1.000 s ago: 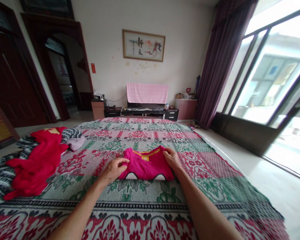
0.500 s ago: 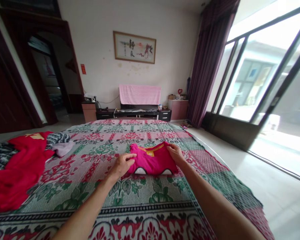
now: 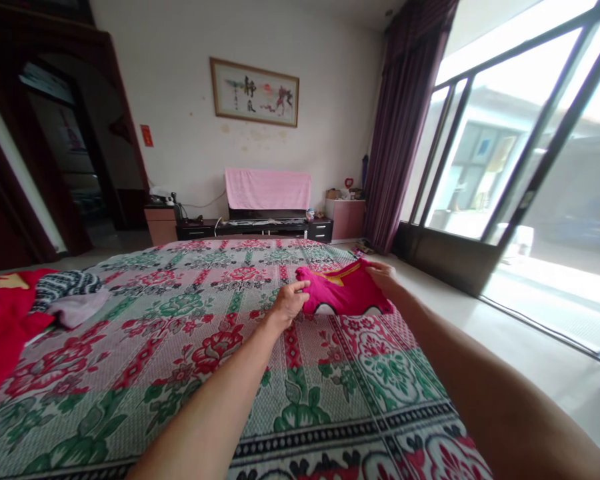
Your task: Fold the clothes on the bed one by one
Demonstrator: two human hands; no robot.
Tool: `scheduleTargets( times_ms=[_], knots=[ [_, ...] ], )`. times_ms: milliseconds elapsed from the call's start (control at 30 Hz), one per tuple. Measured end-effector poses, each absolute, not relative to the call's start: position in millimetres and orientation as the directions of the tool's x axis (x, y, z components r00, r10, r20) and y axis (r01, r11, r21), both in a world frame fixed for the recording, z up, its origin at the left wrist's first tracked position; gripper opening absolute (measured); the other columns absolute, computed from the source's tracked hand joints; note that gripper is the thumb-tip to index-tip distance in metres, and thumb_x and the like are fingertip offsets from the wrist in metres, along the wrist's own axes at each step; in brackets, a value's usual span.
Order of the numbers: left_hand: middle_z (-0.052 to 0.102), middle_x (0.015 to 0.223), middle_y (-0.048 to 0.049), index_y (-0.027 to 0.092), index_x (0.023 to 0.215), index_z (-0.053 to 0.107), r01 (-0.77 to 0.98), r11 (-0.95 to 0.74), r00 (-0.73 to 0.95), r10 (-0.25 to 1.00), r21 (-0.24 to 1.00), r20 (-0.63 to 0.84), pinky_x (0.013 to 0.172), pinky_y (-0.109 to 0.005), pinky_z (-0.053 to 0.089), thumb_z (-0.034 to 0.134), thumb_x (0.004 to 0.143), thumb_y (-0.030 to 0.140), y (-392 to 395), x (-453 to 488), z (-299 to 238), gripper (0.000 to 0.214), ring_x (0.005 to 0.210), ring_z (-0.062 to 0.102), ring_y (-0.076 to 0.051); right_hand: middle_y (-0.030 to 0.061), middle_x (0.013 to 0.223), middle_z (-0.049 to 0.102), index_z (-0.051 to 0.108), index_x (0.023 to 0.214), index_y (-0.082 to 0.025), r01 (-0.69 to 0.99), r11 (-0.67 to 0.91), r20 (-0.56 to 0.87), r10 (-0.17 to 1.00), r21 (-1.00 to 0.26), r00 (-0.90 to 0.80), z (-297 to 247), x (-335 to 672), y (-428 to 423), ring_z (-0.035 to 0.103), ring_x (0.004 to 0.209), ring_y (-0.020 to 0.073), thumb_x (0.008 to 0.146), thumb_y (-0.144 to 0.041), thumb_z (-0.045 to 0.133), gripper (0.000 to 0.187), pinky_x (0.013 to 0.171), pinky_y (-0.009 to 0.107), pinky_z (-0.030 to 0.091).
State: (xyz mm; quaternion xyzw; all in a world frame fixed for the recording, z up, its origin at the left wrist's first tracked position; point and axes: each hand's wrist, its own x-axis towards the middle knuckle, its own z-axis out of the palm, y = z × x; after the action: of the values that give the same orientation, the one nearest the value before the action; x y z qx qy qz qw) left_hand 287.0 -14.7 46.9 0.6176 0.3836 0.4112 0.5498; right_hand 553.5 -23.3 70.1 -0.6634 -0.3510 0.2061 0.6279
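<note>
A folded magenta shirt (image 3: 347, 293) with a yellow neck band lies near the right edge of the flowered bedspread (image 3: 190, 347). My left hand (image 3: 287, 303) pinches the shirt's left edge with thumb and fingers closed. My right hand (image 3: 385, 277) grips its right far corner, the fingers partly hidden behind the cloth. Both arms reach far out over the bed.
A red garment (image 3: 3, 320), a black-and-white striped cloth (image 3: 63, 283) and a pale pink piece (image 3: 77, 308) lie at the bed's left. Beyond the bed stand a low dark cabinet (image 3: 260, 228) and a pink-covered screen (image 3: 267, 189). Large windows (image 3: 510, 167) and floor run along the right.
Both hands have carried the folded shirt from the middle of the bed to the right, toward its far right edge. My view has swung right too.
</note>
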Motion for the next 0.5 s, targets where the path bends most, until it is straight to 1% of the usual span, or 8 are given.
scheduleTargets(
  times_ms=[33, 100, 167, 200, 267, 333, 433, 500],
  knots=[
    [0.071, 0.1, -0.0111, 0.008, 0.132, 0.051, 0.006, -0.1, 0.377, 0.922, 0.995, 0.091, 0.068, -0.025, 0.049, 0.058, 0.065, 0.012, -12, 293, 49, 0.067, 0.079, 0.065, -0.017, 0.0112, 0.087, 0.071, 0.064, 0.114, -0.012, 0.276, 0.011, 0.211, 0.676, -0.961, 0.706, 74, 559, -20, 0.065, 0.067, 0.0179, 0.071, -0.029, 0.066, 0.047, 0.056, 0.026, 0.051],
    [0.065, 0.115, -0.0127, 0.01, 0.136, 0.046, 0.035, -0.152, 0.377, 0.917, 0.988, 0.128, 0.077, -0.026, 0.049, 0.059, 0.066, 0.013, -9, 301, 48, 0.071, 0.097, 0.063, -0.02, 0.0147, 0.102, 0.068, 0.056, 0.125, -0.011, 0.409, -0.097, 0.274, 0.601, -0.907, 0.751, 77, 569, -17, 0.065, 0.08, 0.02, 0.073, -0.036, 0.064, 0.059, 0.061, 0.027, 0.05],
    [0.058, 0.127, -0.0139, 0.012, 0.132, 0.052, 0.162, -0.272, 0.374, 0.906, 0.949, 0.196, 0.089, -0.029, 0.047, 0.061, 0.066, 0.014, -7, 302, 38, 0.066, 0.112, 0.056, -0.024, 0.0177, 0.106, 0.066, 0.054, 0.127, -0.009, 0.506, -0.264, 0.277, 0.59, -0.821, 0.758, 72, 575, -17, 0.063, 0.088, 0.0236, 0.072, -0.042, 0.063, 0.064, 0.066, 0.029, 0.048],
    [0.058, 0.127, -0.0139, 0.012, 0.127, 0.056, 0.24, -0.347, 0.378, 0.893, 0.907, 0.242, 0.094, -0.031, 0.045, 0.06, 0.066, 0.013, -7, 301, 31, 0.061, 0.116, 0.054, -0.025, 0.0183, 0.104, 0.066, 0.055, 0.124, -0.009, 0.541, -0.356, 0.25, 0.609, -0.762, 0.753, 67, 578, -18, 0.063, 0.089, 0.025, 0.072, -0.043, 0.063, 0.063, 0.067, 0.03, 0.048],
    [0.06, 0.123, -0.0131, 0.013, 0.12, 0.062, 0.375, -0.494, 0.415, 0.846, 0.785, 0.334, 0.101, -0.033, 0.04, 0.058, 0.066, 0.01, -9, 297, 15, 0.054, 0.117, 0.052, -0.026, 0.0178, 0.095, 0.066, 0.061, 0.112, -0.009, 0.584, -0.503, 0.164, 0.652, -0.638, 0.741, 55, 584, -23, 0.062, 0.088, 0.0265, 0.073, -0.044, 0.061, 0.052, 0.067, 0.032, 0.047],
    [0.062, 0.118, -0.0115, 0.015, 0.12, 0.061, 0.469, -0.599, 0.473, 0.791, 0.65, 0.388, 0.104, -0.033, 0.037, 0.055, 0.069, 0.011, -13, 293, 3, 0.052, 0.117, 0.052, -0.024, 0.0155, 0.084, 0.065, 0.065, 0.095, -0.012, 0.593, -0.581, 0.086, 0.67, -0.557, 0.738, 46, 590, -28, 0.062, 0.082, 0.0263, 0.073, -0.044, 0.059, 0.039, 0.063, 0.032, 0.046],
    [0.059, 0.121, -0.0102, 0.015, 0.128, 0.055, 0.576, -0.676, 0.555, 0.736, 0.459, 0.387, 0.105, -0.034, 0.037, 0.049, 0.074, 0.015, -22, 290, -4, 0.054, 0.118, 0.049, -0.023, 0.0111, 0.068, 0.062, 0.062, 0.074, -0.014, 0.576, -0.611, 0.039, 0.667, -0.543, 0.744, 40, 599, -33, 0.061, 0.069, 0.0249, 0.071, -0.043, 0.061, 0.029, 0.054, 0.031, 0.044],
    [0.057, 0.126, -0.0088, 0.018, 0.131, 0.052, 0.635, -0.679, 0.578, 0.734, 0.369, 0.356, 0.104, -0.036, 0.037, 0.045, 0.078, 0.017, -28, 289, -3, 0.054, 0.12, 0.048, -0.023, 0.0077, 0.06, 0.058, 0.06, 0.069, -0.015, 0.589, -0.575, 0.047, 0.692, -0.567, 0.721, 38, 603, -32, 0.059, 0.062, 0.0229, 0.069, -0.041, 0.063, 0.026, 0.05, 0.03, 0.043]
  ],
)
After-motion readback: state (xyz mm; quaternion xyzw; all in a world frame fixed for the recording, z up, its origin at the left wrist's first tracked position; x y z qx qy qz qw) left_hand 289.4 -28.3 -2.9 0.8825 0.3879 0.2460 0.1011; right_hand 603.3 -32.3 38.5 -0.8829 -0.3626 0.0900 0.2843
